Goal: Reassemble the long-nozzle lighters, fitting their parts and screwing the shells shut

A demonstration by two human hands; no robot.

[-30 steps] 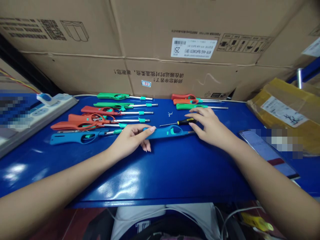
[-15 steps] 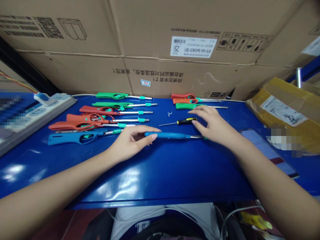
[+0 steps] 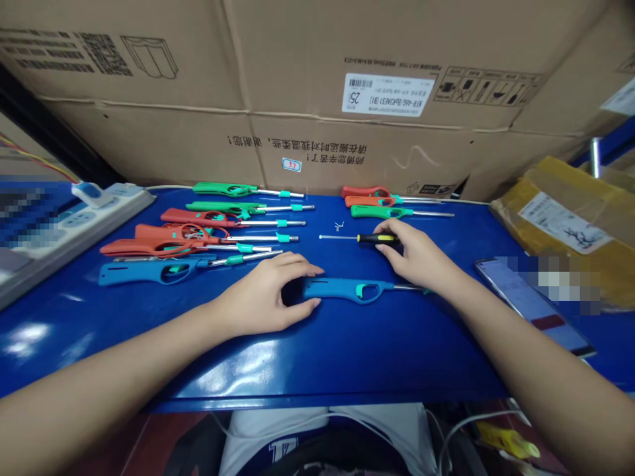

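Note:
A blue gas lighter (image 3: pixel 342 288) lies on its side on the blue tabletop, its metal tube pointing right and the tip partly behind my right wrist. My left hand (image 3: pixel 272 291) is around the handle's left end, thumb and fingers apart on either side of it. Behind the lighter is a screwdriver (image 3: pixel 367 238) with a black and yellow handle, its shaft pointing left. My right hand (image 3: pixel 414 251) has thumb and fingers closed on the rear of that handle. Several small white bits (image 3: pixel 339 226) lie just beyond the shaft.
Several red, green and blue lighters (image 3: pixel 193 217) lie in a row at left; three more (image 3: pixel 380 211) lie at back right. A white power strip (image 3: pixel 74 221) stands far left. A phone (image 3: pixel 536 304) and a taped parcel (image 3: pixel 560 225) are at right. A large cardboard box (image 3: pixel 297 132) walls the back.
The blue lighter has turned from edge-on to flat on its side and my left hand has loosened around it. My right hand has closed on the screwdriver, which has shifted slightly.

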